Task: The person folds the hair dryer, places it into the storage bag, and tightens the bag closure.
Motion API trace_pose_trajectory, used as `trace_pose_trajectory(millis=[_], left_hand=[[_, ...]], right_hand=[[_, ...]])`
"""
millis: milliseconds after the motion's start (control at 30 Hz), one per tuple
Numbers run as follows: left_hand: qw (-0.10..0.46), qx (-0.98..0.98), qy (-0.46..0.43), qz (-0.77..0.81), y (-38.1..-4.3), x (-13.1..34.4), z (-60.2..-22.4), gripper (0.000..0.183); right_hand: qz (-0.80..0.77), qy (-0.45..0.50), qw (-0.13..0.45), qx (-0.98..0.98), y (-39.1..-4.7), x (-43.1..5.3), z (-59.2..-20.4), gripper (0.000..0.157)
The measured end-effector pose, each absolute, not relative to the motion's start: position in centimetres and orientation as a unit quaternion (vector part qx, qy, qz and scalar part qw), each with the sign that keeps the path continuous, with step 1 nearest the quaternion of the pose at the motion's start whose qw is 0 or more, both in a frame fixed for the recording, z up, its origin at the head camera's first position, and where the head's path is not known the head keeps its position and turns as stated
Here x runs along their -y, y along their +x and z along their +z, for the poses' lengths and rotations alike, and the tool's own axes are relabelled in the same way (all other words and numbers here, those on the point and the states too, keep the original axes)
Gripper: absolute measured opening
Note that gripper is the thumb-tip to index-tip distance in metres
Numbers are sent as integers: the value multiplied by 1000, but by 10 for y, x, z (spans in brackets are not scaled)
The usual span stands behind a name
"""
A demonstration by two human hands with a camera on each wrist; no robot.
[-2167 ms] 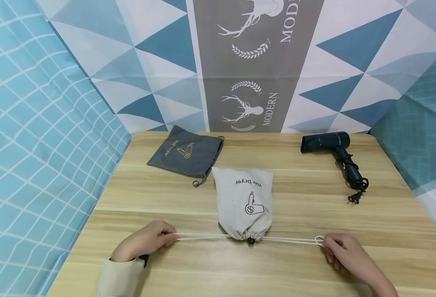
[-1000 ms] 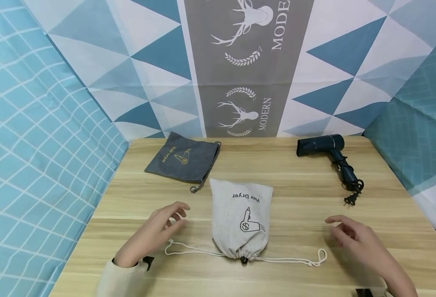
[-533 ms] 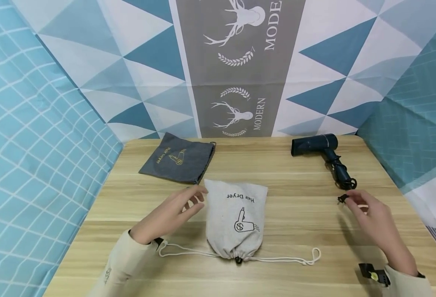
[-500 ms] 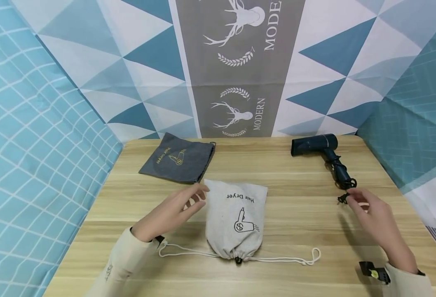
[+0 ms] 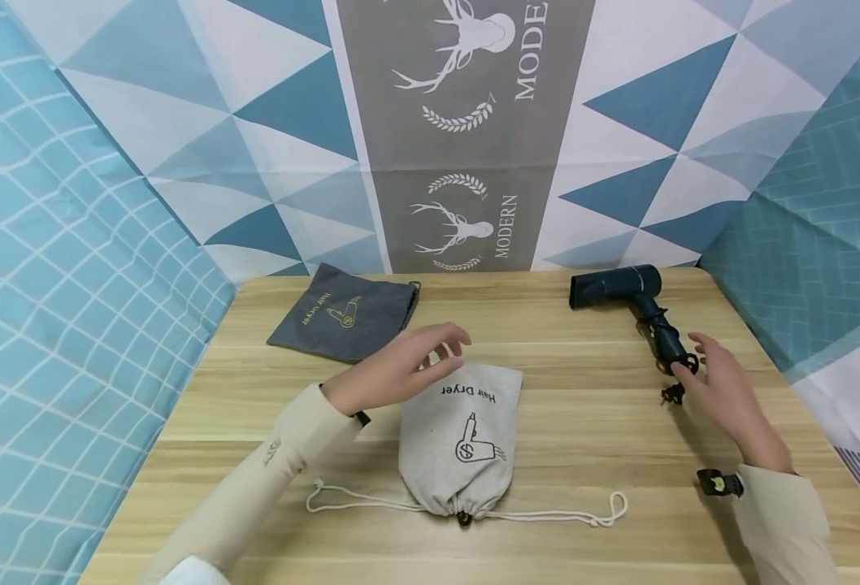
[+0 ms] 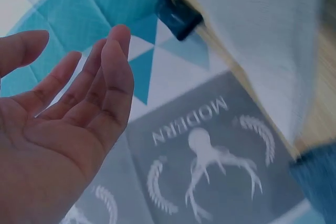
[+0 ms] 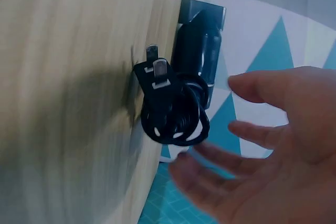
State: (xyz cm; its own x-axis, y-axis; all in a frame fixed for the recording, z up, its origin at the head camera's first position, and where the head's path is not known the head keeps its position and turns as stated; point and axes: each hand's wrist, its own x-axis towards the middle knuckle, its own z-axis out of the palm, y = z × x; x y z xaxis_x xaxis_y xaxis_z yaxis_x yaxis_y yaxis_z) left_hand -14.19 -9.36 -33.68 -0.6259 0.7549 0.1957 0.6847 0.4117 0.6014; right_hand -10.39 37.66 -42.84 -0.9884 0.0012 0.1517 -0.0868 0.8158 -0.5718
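Observation:
A dark hair dryer (image 5: 615,284) lies at the back right of the table, its cord wound round the handle and its two-pin plug (image 7: 157,77) facing the right wrist camera. Beside the handle is my right hand (image 5: 724,394), fingers spread and thumb apart, holding nothing. My left hand (image 5: 408,366) hovers over the upper left corner of a light grey drawstring bag (image 5: 459,447), fingers loosely bent. In the left wrist view this hand (image 6: 68,114) shows an empty palm. The bag is printed "Hair Dryer", its gathered mouth and black cord stopper (image 5: 464,518) pointing toward me.
A dark grey drawstring bag (image 5: 327,313) lies flat at the back left, partly behind my left hand. White cord loops (image 5: 613,510) stretch out on both sides of the light bag. Patterned cloth (image 5: 459,138) hangs behind the wooden table (image 5: 584,422).
Both hands have let go of the white cords. The left hand has moved forward and right over the light bag; the right hand has reached forward to the hair dryer's handle.

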Motion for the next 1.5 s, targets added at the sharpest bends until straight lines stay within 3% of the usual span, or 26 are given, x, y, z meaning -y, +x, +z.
trace_pose_trajectory(millis=[133,400,667,1100,1333,1500], left_hand=[[74,-826,447,335,-156,67,-332,25],[88,-824,477,293,-190,14,-331,24],[97,-828,480,273,-230,-34,-338,22],[79,-855,417,297,-284,-101,-370,26],[101,-869,379,302,-303,-131,-391,43],[149,-864,331,348,-305,-147,-402,59]], right_hand=[[283,13,55,957,-117,-379,-430,71],[272,-27,1,962,-131,-386,-433,70],[279,-45,17,959,-134,-390,-435,64],[321,-38,-61,944,-135,-402,-428,67],[334,-13,-56,941,-135,-405,-437,64],[353,22,-51,934,-135,-409,-438,58]])
